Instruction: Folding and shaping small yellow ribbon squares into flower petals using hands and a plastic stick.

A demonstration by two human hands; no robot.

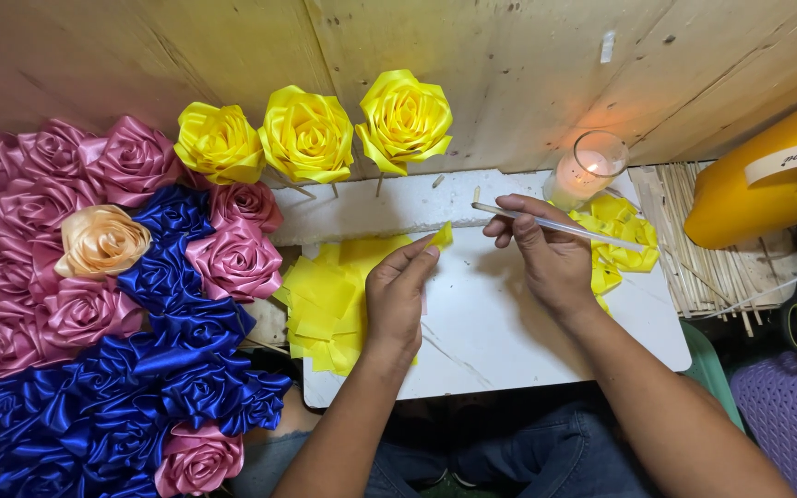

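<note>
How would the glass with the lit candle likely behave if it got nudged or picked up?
The candle glass looks tall for its base and stands at the white board's back edge, so a nudge could probably tip it. Being glass, it is likely fragile and smooth to grip. The flame is lit, so it may be warm.

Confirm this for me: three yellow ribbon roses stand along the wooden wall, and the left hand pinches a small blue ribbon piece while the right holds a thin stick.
Not quite. In the head view, the ribbon piece pinched by the left hand is yellow, not blue. The three yellow roses do stand along the wall, and the right hand holds the thin stick.
</note>
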